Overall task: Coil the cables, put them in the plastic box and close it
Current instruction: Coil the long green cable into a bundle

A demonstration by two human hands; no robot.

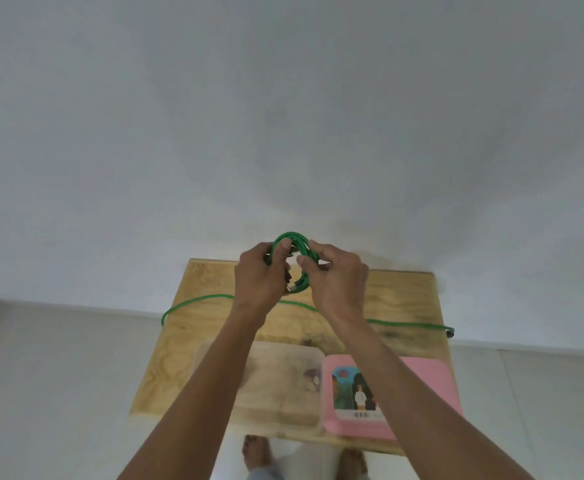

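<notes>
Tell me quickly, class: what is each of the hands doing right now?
Left hand: closed, gripping the green cable coil.
Right hand: closed, pinching the same coil.

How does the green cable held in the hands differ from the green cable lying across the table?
The held green cable is wound into a small loop of several turns; the cable on the table lies stretched out, uncoiled. The coil is lifted off the table and gripped by the left hand and right hand; the other rests untouched, its ends overhanging both table edges. Both are the same green.
</notes>
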